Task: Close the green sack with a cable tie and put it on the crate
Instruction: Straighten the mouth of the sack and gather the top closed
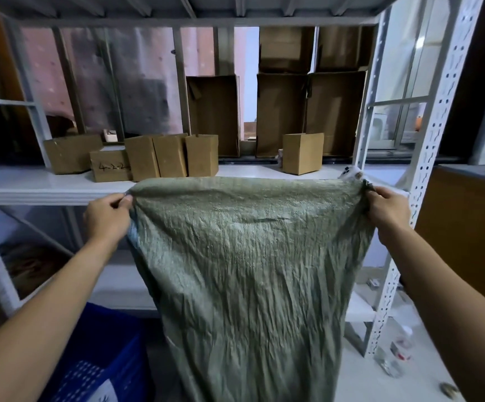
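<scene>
The green woven sack (250, 271) hangs flat and crumpled in front of me, its top edge stretched wide at shelf height. My left hand (106, 217) pinches the sack's upper left corner. My right hand (387, 211) grips the upper right corner. The sack's bottom runs out of the lower edge of the view. A blue plastic crate (102, 358) stands on the floor at the lower left, partly behind my left forearm. No cable tie is visible.
A white metal shelf (32, 184) in front holds several small cardboard boxes (160, 158), with taller boxes (282, 114) behind. A perforated white upright (427, 169) stands at right. A plastic bottle (398, 355) lies on the floor at lower right.
</scene>
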The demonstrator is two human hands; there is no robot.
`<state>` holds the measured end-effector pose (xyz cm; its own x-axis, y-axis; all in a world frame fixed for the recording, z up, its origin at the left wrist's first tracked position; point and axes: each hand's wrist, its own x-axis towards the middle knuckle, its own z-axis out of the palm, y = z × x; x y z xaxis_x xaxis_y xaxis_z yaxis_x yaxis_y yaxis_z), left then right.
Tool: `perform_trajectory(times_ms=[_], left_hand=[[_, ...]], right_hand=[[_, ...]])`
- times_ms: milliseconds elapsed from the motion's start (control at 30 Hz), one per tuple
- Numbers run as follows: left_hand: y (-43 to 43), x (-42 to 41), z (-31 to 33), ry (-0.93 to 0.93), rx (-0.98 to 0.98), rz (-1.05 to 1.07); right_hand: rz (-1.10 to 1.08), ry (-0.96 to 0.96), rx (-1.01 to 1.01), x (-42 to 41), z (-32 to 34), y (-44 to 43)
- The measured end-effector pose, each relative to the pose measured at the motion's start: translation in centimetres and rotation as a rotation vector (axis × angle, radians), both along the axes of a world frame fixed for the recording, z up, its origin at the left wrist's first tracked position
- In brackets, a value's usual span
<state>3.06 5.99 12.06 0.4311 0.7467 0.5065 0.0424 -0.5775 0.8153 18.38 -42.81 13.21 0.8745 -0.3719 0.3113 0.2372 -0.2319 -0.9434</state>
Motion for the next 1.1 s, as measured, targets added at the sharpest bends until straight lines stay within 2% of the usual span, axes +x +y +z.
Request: perform_trajectory(times_ms=[67, 133, 267, 433, 533, 633, 767, 833, 900, 967, 1100], left_hand=[[-1.0, 0.5, 0.1, -0.113, -0.182, -0.021], [-1.7, 0.7, 0.5, -0.204, -0.362, -0.06], [-1.7, 1.1, 0.7, -0.237, -0.58, -0.145], [-2.0, 1.2, 1.1, -0.252, -0.796, -0.246], [-2.9, 1.3, 1.5, -0.266, -0.83, -0.245], [-2.8, 0.9, 1.8, -0.259, -0.77, -0.212], [-2.7, 1.0, 1.9, -0.253, -0.775, -0.17], [-3.9, 0.3, 2.4, -0.241, -0.833, -0.296], [-4.2, -0.3, 2.5, -0.262, -0.898, -0.431], [-3.5, -0.6, 2.2, -0.231, -0.854, -0.488], [-2.1, -0.2, 1.3, -0.169, -0.779, -0.47]], right_hand=[[-0.052, -0.009, -0.096, -0.6, 0.5, 0.7], [-0.049, -0.011, -0.106, -0.4, 0.6, 1.1], [-0.023, 0.01, -0.003, -0.4, 0.8, 1.5], [0.056, 0.111, 0.227, -1.1, 1.5, 2.0], [0.016, 0.116, 0.24, -1.2, 1.4, 2.6], [-0.011, 0.095, 0.181, -1.6, 0.7, 3.1], [0.121, 0.206, 0.239, -2.0, 0.8, 4.2], [0.137, 0.247, 0.348, -2.2, 1.1, 4.4], [0.213, 0.229, 0.542, -2.7, 1.2, 4.3], [0.292, 0.182, 0.667, -3.2, 1.3, 4.1], [0.365, 0.159, 0.568, -3.4, 0.7, 4.3]])
